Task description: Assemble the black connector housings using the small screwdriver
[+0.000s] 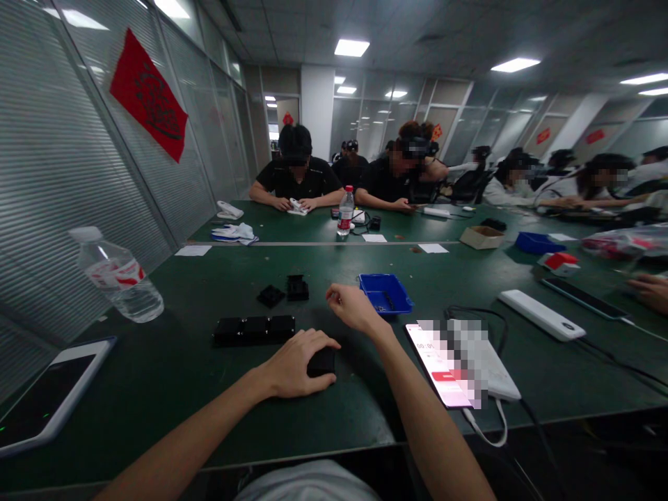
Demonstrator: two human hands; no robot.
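My left hand (300, 363) rests on the table with thumb and fingers closed around a small black square part (321, 362). My right hand (351, 306) is raised just beyond it, its fingers curled into a pinch; whatever they hold is too small or hidden to make out. Right beside that hand stands a blue tray (399, 306) with small loose pieces inside. A row of black square parts (254, 328) lies to the left of my left hand. Farther back are two more black pieces, a flat one (271, 296) and an upright one (297, 287).
A water bottle (122, 278) tilts at the left, near a tablet-like device (49, 396). On the right lie a lit phone (435, 369), a white power bank (543, 314) and cables. Across the green table (182, 299) people sit working; another person's hand (650, 289) shows at the right edge.
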